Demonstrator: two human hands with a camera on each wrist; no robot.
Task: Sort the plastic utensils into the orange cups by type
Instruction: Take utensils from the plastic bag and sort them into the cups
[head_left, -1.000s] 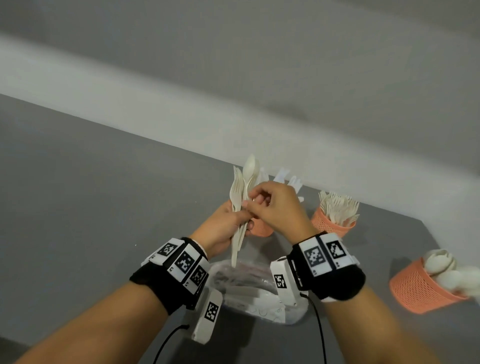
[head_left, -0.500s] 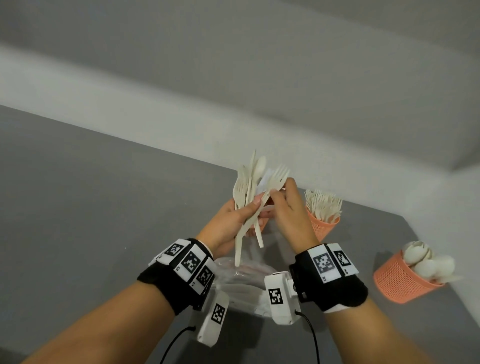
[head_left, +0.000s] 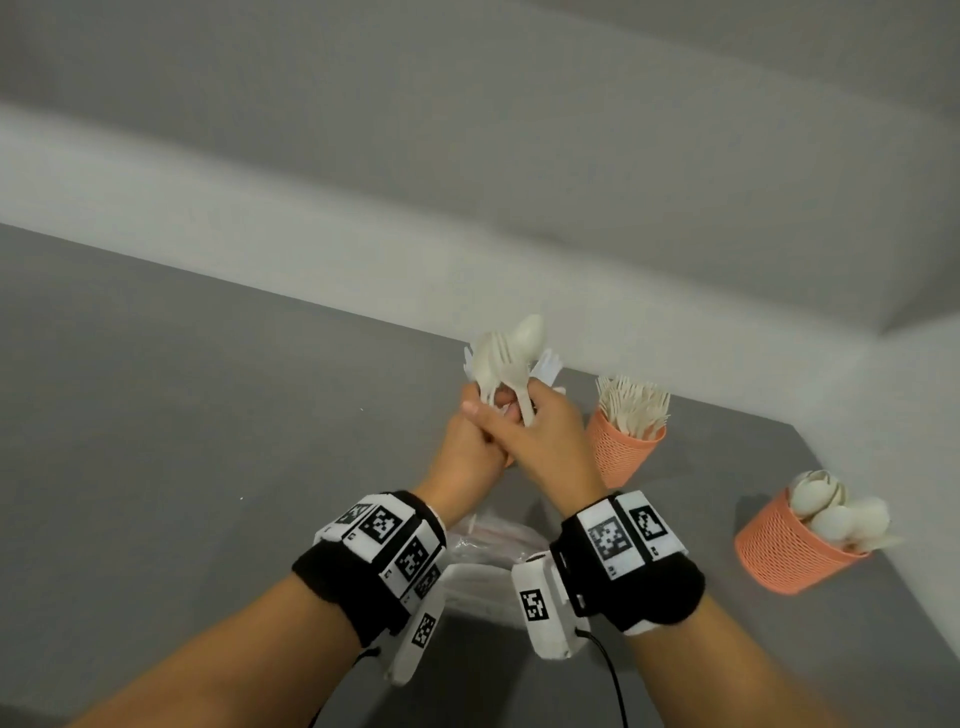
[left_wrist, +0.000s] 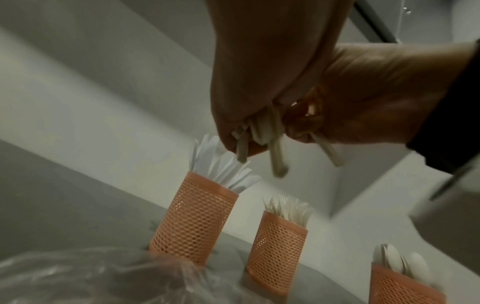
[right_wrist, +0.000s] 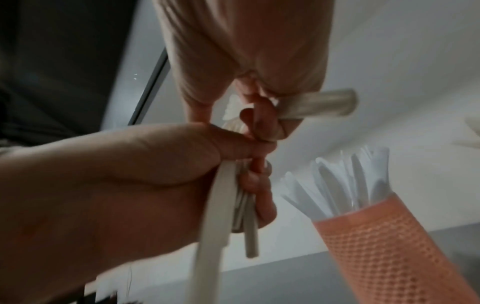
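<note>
A: Utensils (head_left: 506, 358) sit bunched upright in your left hand (head_left: 467, 447), above the desk (head_left: 208, 415), heads up, handles down.

B: And my right hand (head_left: 540, 441)?

A: Its fingers (right_wrist: 259, 123) pinch one handle, pulling it from the bunch. They look light, stiff and slippery; grasp mid-handle.

B: Cups?

A: Knife cup (left_wrist: 193, 222), fork cup (head_left: 621, 449), spoon cup (head_left: 789, 551) stand just beyond.

The cream plastic utensils (head_left: 506, 358) I grip look smooth and matt. The three orange cups, such as the one with forks (head_left: 621, 449), are perforated mesh plastic, dull in finish. Below my wrists lies a clear, glossy, crinkled plastic bag (left_wrist: 85, 275) on the matt grey tabletop (head_left: 182, 415).
</note>
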